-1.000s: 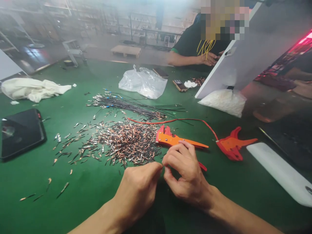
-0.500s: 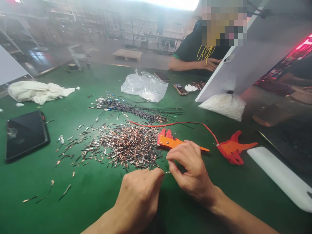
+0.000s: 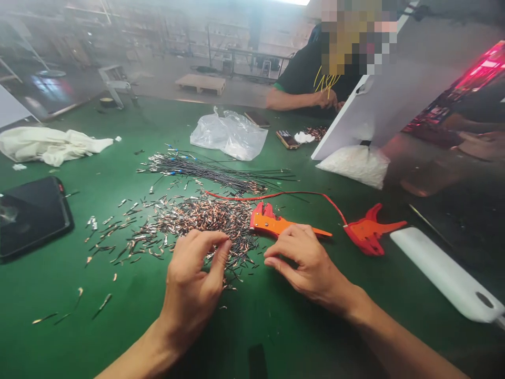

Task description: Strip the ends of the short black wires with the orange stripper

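Note:
My left hand (image 3: 195, 271) is over the near edge of a pile of short wire offcuts (image 3: 207, 213) with copper ends and black sleeves. Its thumb and forefinger are pinched together; anything between them is too small to make out. To the right, my right hand (image 3: 303, 258) also has thumb and fingertips closed, and I cannot see what they hold. Just beyond it lies an orange wire stripper (image 3: 272, 223) with red jaws, its handle partly behind my knuckles. A bundle of black wires (image 3: 209, 172) with metal terminals lies behind the pile.
Farther right are a second wire stripper (image 3: 369, 229), a red wire (image 3: 276, 195) and a white handled object (image 3: 442, 271). A black phone (image 3: 33, 216) and a cream cloth (image 3: 51, 146) lie left. Behind are a plastic bag (image 3: 231, 137), a white panel (image 3: 355, 118) and a co-worker (image 3: 300, 79).
My left hand has moved left and up over the pile, its pinch now showing. My right hand keeps nearly the same pose. The whole view has shifted slightly.

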Demonstrator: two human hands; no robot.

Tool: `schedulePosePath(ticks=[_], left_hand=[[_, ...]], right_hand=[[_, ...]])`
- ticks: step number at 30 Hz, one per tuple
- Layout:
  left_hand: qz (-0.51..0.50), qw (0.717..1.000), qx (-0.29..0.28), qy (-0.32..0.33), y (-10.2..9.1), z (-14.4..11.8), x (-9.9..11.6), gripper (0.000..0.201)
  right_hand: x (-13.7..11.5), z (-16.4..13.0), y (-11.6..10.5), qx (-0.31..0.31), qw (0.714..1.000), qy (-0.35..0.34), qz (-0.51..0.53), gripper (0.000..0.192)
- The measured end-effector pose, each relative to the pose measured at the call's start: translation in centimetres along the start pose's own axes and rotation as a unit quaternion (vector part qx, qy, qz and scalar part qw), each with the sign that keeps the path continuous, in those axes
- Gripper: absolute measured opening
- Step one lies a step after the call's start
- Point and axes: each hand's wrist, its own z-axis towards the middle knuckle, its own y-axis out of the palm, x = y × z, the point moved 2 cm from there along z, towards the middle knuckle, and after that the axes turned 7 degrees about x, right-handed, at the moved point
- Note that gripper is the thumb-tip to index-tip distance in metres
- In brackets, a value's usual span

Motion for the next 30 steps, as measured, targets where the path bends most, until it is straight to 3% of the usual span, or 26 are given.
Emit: schedulePosePath(ticks=[5,9,13,17,19,22,24,27,30], left_hand=[[-0.012,1.000,0.013,0.022,-0.2,0.6,0.0,0.011],[-0.011,1.000,0.006,0.001,-0.1,0.4,-0.3,0.010],[-0.005,1.000,0.001,-0.009,-0.1,0.2,-0.5,0.009],[0.005,1.000,0.007,-0.018,-0.1,0.3,-0.6,0.008],[0.007,1.000,0.010,-0.022,-0.1,0.4,-0.6,0.007],[0.007,0.999,0.010,-0.030,-0.1,0.4,-0.7,0.008],[0.010,0.999,0.011,-0.036,-0.2,0.4,-0.7,0.008],[0.015,0.999,0.012,-0.036,-0.3,0.5,-0.7,0.008],[0.012,1.000,0.008,-0.027,-0.2,0.5,-0.6,0.008]], right_hand=[[-0.7,-0.4,-1.7,-0.197,0.979,0.023,0.041,0.021],[-2.1,-0.9,-1.7,-0.281,0.959,-0.030,0.020,0.037],[-2.2,-1.3,-0.4,-0.273,0.961,-0.028,-0.021,0.033],[-1.7,-1.4,0.9,-0.221,0.972,-0.067,-0.036,0.011],[-1.4,-1.2,1.1,-0.152,0.983,-0.085,-0.051,0.017],[-0.8,-0.6,0.4,-0.046,0.997,-0.047,-0.051,0.018],[-0.7,-0.4,-0.1,-0.078,0.997,-0.023,0.004,0.017],[-1.3,-0.8,-0.1,-0.222,0.970,-0.054,0.084,0.034],[-1.7,-1.4,0.7,-0.261,0.961,-0.075,0.047,0.045]])
